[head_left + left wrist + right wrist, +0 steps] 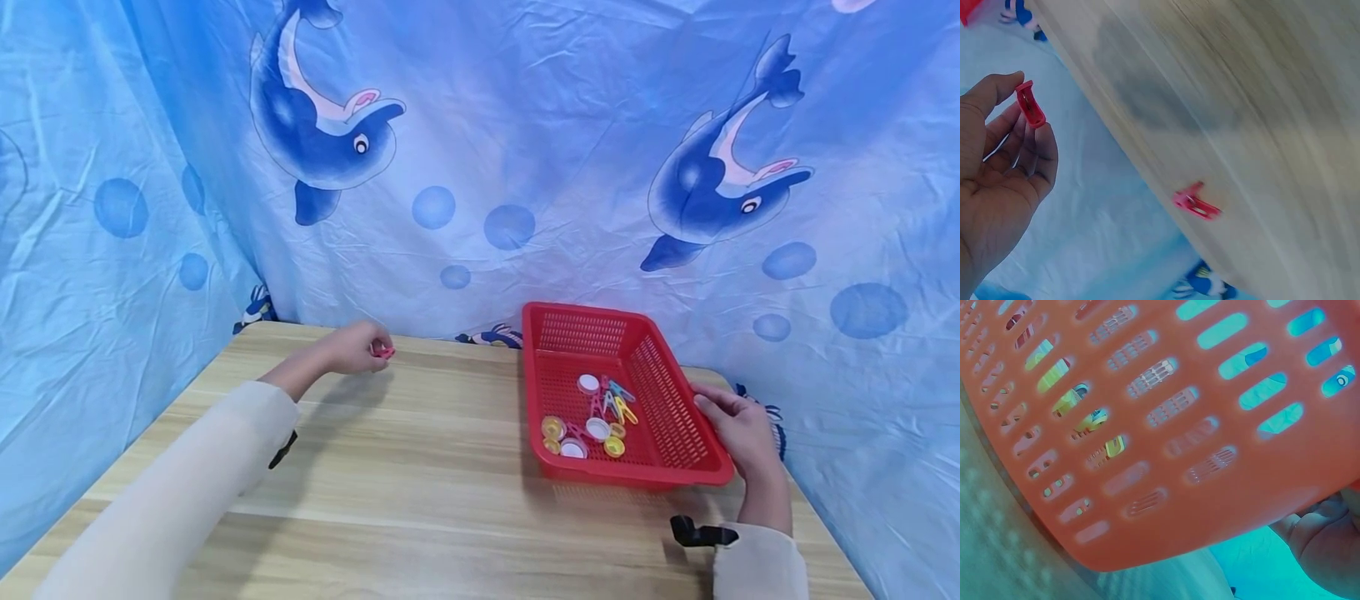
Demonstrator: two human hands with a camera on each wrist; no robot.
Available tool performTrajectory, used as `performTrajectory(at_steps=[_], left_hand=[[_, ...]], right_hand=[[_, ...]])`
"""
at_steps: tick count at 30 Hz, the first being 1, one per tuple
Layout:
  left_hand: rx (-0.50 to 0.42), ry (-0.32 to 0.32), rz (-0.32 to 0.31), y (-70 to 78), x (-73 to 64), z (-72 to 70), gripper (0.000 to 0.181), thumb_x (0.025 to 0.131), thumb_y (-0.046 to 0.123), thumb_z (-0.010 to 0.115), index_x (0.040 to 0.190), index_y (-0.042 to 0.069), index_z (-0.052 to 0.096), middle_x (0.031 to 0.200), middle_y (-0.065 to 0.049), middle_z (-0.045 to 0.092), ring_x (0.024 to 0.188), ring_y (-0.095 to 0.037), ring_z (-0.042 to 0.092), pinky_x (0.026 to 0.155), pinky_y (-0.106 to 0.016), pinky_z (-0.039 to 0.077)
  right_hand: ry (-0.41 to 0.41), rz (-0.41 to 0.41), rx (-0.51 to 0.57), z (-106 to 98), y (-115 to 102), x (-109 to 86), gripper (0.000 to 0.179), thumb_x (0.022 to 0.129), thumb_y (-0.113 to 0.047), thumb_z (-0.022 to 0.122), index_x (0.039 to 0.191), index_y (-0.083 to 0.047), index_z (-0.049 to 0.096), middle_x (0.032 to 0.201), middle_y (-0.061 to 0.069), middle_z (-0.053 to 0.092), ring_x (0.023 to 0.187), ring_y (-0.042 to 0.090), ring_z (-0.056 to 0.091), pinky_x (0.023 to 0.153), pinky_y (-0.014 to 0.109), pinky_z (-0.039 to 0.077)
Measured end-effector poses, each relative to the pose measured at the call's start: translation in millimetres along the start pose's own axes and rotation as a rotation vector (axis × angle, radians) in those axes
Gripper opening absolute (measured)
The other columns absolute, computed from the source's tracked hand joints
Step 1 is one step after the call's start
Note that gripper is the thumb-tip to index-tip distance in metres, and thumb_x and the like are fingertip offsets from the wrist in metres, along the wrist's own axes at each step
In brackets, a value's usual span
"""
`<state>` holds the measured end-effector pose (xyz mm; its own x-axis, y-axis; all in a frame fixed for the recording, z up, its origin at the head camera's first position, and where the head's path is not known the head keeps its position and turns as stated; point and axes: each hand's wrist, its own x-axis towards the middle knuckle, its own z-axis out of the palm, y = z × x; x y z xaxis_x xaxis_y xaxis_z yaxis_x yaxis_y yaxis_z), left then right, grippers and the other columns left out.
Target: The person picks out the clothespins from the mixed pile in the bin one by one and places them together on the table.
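Near the table's far edge, my left hand (358, 347) pinches a small red clothespin (1030, 105) between thumb and fingertips. A second red clothespin (1196, 201) lies on the table close to its edge in the left wrist view; in the head view I cannot make it out. My right hand (742, 429) grips the right rim of a red plastic basket (536, 392), thumb on top of the rim. Inside the basket are several clothespins, among them a yellow one (625, 410) and a blue one (620, 391), plus white bottle caps (597, 429) and yellow ones (614, 447).
The wood-grain table (420, 500) runs up to a blue curtain (465, 108) printed with dolphins, which hangs behind and along both sides. The slotted basket wall (1166, 519) fills most of the right wrist view. The basket stands at the table's right side.
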<state>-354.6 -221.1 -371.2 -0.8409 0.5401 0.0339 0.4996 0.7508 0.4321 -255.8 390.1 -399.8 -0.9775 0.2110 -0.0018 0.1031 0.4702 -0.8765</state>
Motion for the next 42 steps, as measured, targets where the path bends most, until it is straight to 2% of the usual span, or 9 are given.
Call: performTrajectory(at_steps=[8, 14, 16, 23, 26, 30, 33, 37, 42], left_hand=[[-0.023, 0.065, -0.139, -28.1, -20.6, -9.1, 0.024, 0.093, 0.009, 0.071, 0.110, -0.007, 0.068, 0.091, -0.009, 0.067, 0.084, -0.021, 0.061, 0.076, -0.037, 0.052], [-0.127, 0.100, -0.271, -48.2, -35.0, -6.3, 0.046, 0.094, 0.012, 0.071, 0.132, -0.008, 0.058, 0.101, -0.017, 0.064, 0.061, -0.019, 0.055, 0.047, -0.035, 0.049], [-0.154, 0.104, -0.299, -54.7, -38.4, -4.4, 0.047, 0.094, 0.012, 0.070, 0.135, -0.007, 0.057, 0.101, -0.018, 0.063, 0.054, -0.019, 0.052, 0.044, -0.035, 0.047], [-0.115, 0.126, -0.319, -65.6, -42.6, 1.8, 0.041, 0.095, 0.011, 0.069, 0.132, -0.006, 0.061, 0.097, -0.016, 0.065, 0.066, -0.021, 0.057, 0.056, -0.035, 0.052], [-0.079, 0.104, -0.328, -65.1, -41.5, 5.3, 0.040, 0.095, 0.012, 0.070, 0.130, -0.006, 0.063, 0.093, -0.012, 0.066, 0.072, -0.022, 0.060, 0.065, -0.035, 0.052], [0.019, 0.064, -0.291, -62.8, -37.5, 10.9, 0.039, 0.094, 0.013, 0.073, 0.126, -0.008, 0.066, 0.088, -0.009, 0.065, 0.080, -0.024, 0.059, 0.077, -0.040, 0.051], [0.072, 0.055, -0.256, -62.7, -33.8, 14.0, 0.035, 0.092, 0.013, 0.075, 0.120, -0.007, 0.068, 0.087, -0.008, 0.063, 0.083, -0.025, 0.056, 0.080, -0.043, 0.050], [0.067, 0.035, -0.237, -65.0, -33.6, 14.0, 0.032, 0.091, 0.016, 0.077, 0.114, -0.005, 0.070, 0.084, -0.007, 0.062, 0.079, -0.023, 0.055, 0.076, -0.041, 0.048], [0.046, -0.002, -0.257, -66.5, -36.8, 11.6, 0.047, 0.086, 0.020, 0.084, 0.122, -0.005, 0.068, 0.095, -0.010, 0.066, 0.088, -0.025, 0.060, 0.084, -0.046, 0.052]], right_hand=[[0.000, 0.000, 0.000, -1, -1, -1.5, 0.066, 0.101, -0.052, 0.058, 0.150, -0.009, 0.052, 0.133, 0.020, 0.059, 0.089, 0.011, 0.069, 0.075, 0.033, 0.061], [0.004, 0.007, -0.013, 1, -2, -0.6, 0.064, 0.102, -0.051, 0.056, 0.150, -0.009, 0.052, 0.134, 0.021, 0.059, 0.090, 0.012, 0.068, 0.074, 0.032, 0.060], [0.005, 0.011, -0.012, 1, -2, -0.1, 0.063, 0.102, -0.050, 0.056, 0.150, -0.009, 0.052, 0.134, 0.022, 0.058, 0.091, 0.013, 0.068, 0.074, 0.032, 0.060], [0.005, 0.017, -0.002, 1, -2, 1.7, 0.061, 0.103, -0.049, 0.056, 0.150, -0.010, 0.052, 0.136, 0.022, 0.057, 0.091, 0.014, 0.068, 0.075, 0.033, 0.061], [0.005, 0.014, 0.001, 1, -1, 1.2, 0.061, 0.103, -0.048, 0.056, 0.150, -0.009, 0.052, 0.136, 0.022, 0.057, 0.091, 0.014, 0.068, 0.075, 0.033, 0.061], [0.008, 0.001, -0.005, 0, 0, -0.1, 0.060, 0.103, -0.047, 0.056, 0.150, -0.008, 0.052, 0.137, 0.023, 0.056, 0.090, 0.012, 0.068, 0.075, 0.032, 0.061], [0.010, -0.005, -0.007, 0, 0, -0.6, 0.061, 0.103, -0.047, 0.056, 0.150, -0.008, 0.052, 0.137, 0.023, 0.056, 0.090, 0.012, 0.067, 0.075, 0.032, 0.061], [0.009, 0.000, -0.005, 0, 0, -0.4, 0.061, 0.103, -0.047, 0.056, 0.150, -0.008, 0.052, 0.137, 0.022, 0.056, 0.091, 0.013, 0.067, 0.075, 0.032, 0.061], [0.014, -0.002, -0.022, 0, -1, -0.3, 0.061, 0.103, -0.048, 0.056, 0.149, -0.009, 0.053, 0.136, 0.022, 0.057, 0.090, 0.013, 0.067, 0.074, 0.031, 0.060]])
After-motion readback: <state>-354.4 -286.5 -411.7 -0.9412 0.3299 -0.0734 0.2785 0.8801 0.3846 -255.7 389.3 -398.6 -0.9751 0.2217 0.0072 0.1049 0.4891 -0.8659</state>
